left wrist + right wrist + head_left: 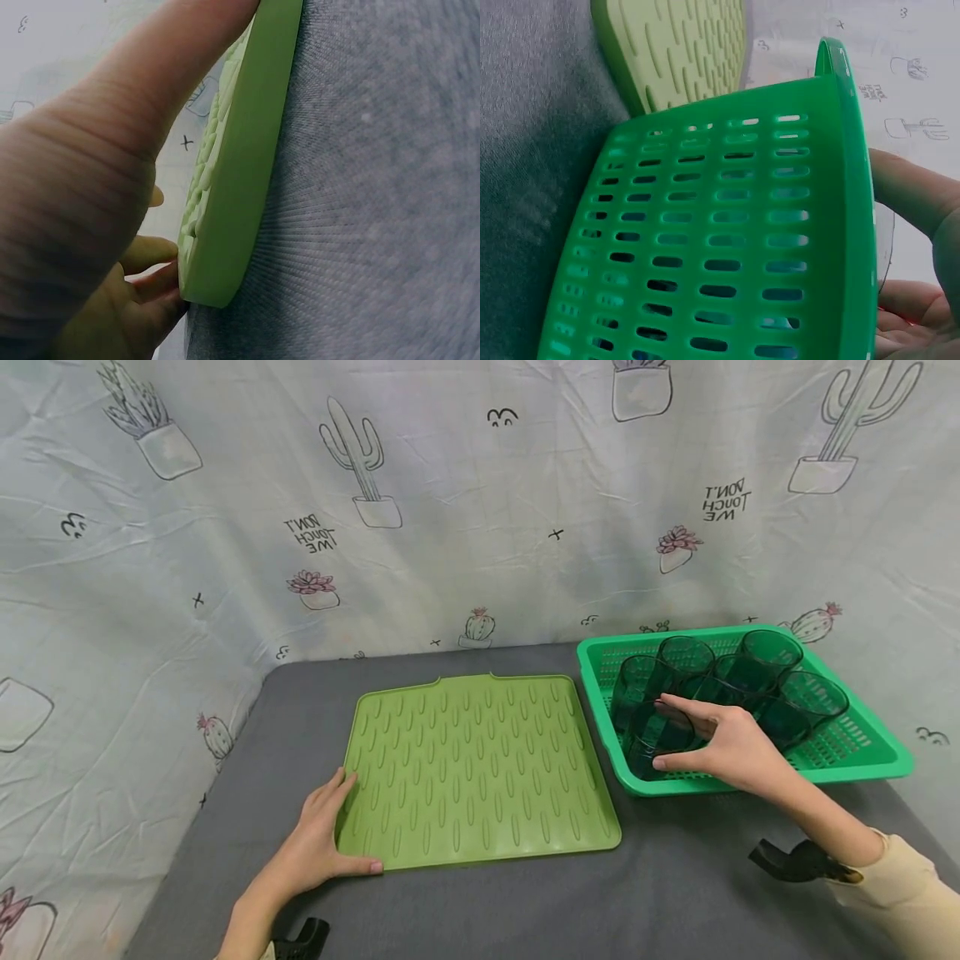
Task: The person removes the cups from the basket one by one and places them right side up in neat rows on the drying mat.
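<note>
A green drying mat [480,768] with raised oval ridges lies flat on the grey cloth. My left hand [318,839] rests at its near left corner, fingertips along the left edge and thumb on the front edge. To the right, my right hand [731,743] reaches over the front rim of a green plastic basket [645,787]. Its thumb and fingers span a dark teal drinking glass [651,752] in the basket's near left corner. The right wrist view shows the perforated basket wall [705,225] covering most of that glass.
Several more teal glasses [813,693] stand close together in the basket, behind and beside the gripped one. Grey cloth [480,910] covers the table. A white curtain [450,468] printed with cacti hangs along the table's back and sides.
</note>
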Demonstrator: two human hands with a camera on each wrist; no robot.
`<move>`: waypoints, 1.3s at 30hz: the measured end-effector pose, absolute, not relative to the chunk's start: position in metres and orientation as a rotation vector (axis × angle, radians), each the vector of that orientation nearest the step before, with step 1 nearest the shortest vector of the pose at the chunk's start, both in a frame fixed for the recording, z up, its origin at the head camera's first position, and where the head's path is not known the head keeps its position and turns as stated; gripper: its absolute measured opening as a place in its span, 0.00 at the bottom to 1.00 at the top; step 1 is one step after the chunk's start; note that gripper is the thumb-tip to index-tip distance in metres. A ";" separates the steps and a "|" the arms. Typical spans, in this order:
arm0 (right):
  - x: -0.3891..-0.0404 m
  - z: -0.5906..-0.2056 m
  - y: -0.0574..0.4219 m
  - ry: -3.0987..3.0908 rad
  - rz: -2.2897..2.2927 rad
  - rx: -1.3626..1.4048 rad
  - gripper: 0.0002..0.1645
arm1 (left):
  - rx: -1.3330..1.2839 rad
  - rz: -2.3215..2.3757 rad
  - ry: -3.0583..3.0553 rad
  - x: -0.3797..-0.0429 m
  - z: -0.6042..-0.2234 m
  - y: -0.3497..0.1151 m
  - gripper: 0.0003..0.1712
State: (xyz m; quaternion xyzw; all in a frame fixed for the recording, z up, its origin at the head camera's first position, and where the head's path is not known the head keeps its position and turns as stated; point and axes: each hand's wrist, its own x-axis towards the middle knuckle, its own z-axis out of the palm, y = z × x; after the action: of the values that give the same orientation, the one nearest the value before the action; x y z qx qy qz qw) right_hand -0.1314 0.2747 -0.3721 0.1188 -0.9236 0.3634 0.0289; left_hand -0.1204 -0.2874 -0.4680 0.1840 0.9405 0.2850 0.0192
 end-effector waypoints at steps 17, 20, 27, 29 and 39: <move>-0.130 -0.350 0.263 -2.777 1.264 0.201 0.50 | 0.552 0.887 2.907 -0.123 -0.469 -0.284 0.76; -0.130 -0.337 0.257 -2.742 1.305 0.162 0.50 | 0.556 0.879 2.914 -0.123 -0.470 -0.284 0.77; -0.127 -0.305 0.238 -2.643 1.294 0.152 0.49 | 0.549 0.847 2.931 -0.124 -0.470 -0.284 0.78; -0.125 -0.295 0.229 -2.580 1.344 0.193 0.48 | 0.544 0.840 2.930 -0.124 -0.470 -0.284 0.79; -0.134 -0.290 0.137 -2.338 1.723 0.575 0.47 | 0.499 0.811 2.931 -0.120 -0.468 -0.287 0.81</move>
State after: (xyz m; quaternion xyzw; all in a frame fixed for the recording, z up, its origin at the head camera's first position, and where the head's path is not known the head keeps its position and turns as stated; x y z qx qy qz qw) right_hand -0.1342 0.1369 -0.2897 0.1933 -0.7866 0.5795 0.0905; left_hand -0.1200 -0.2867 -0.4684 0.1619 0.9507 0.2629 0.0300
